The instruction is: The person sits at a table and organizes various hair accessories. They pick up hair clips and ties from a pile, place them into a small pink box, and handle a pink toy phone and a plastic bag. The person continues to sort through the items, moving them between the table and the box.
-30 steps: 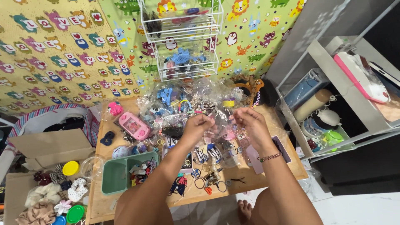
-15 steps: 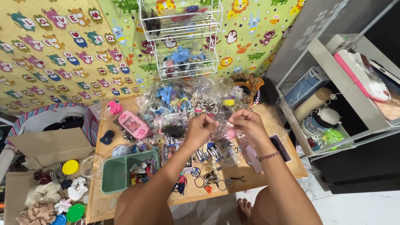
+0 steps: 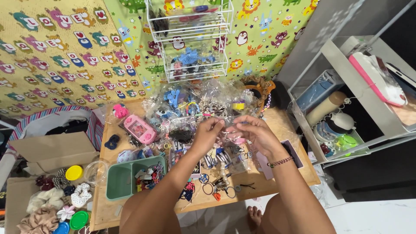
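Above the middle of the low wooden table point(image 3: 299, 173), the left hand point(image 3: 208, 134) and right hand point(image 3: 253, 132) pinch a small clear packet point(image 3: 229, 128) between closed fingertips, while heaped bagged hair accessories point(image 3: 190, 108) lie behind it, seemingly unsorted.

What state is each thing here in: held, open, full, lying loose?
Left hand: fingers pinching a clear packet.
Right hand: fingers pinching the same packet.
Clear packet: held above the table.
Green tray: open, one compartment filled.
Cardboard box: flaps open.
Wire rack: upright, stocked with hair clips.
Pink toy: lying flat.
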